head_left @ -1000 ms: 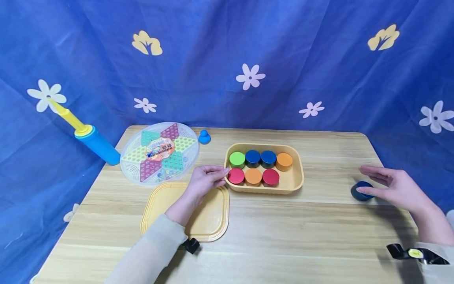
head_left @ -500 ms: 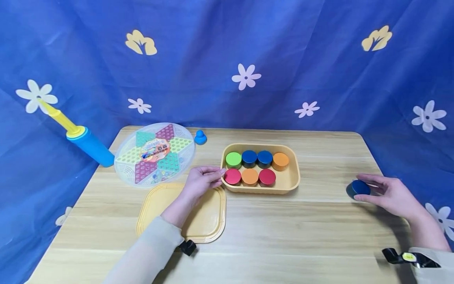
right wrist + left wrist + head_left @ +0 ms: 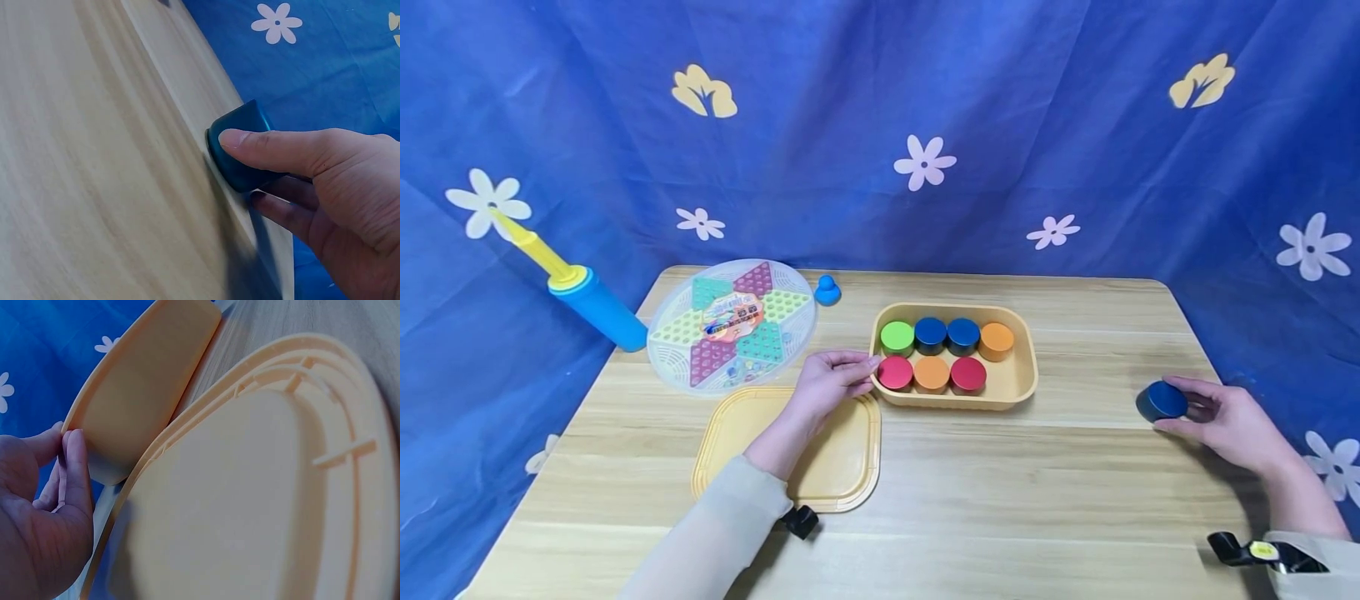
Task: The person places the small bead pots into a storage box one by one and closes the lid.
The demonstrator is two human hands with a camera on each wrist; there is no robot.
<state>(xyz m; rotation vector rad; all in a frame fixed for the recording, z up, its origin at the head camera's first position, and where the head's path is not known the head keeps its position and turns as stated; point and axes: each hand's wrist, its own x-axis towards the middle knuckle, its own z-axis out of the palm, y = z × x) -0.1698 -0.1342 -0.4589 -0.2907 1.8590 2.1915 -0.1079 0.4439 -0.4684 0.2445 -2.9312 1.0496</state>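
Tilting blue disc (image 3: pixel 1162 401), flat face leftward

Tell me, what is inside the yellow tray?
The yellow tray holds seven round blocks: green, two blue, two orange, two red. One corner stays bare. Anything beneath the blocks is hidden.

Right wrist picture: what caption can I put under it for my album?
A right hand grips a dark blue round block at the edge of a wooden table.
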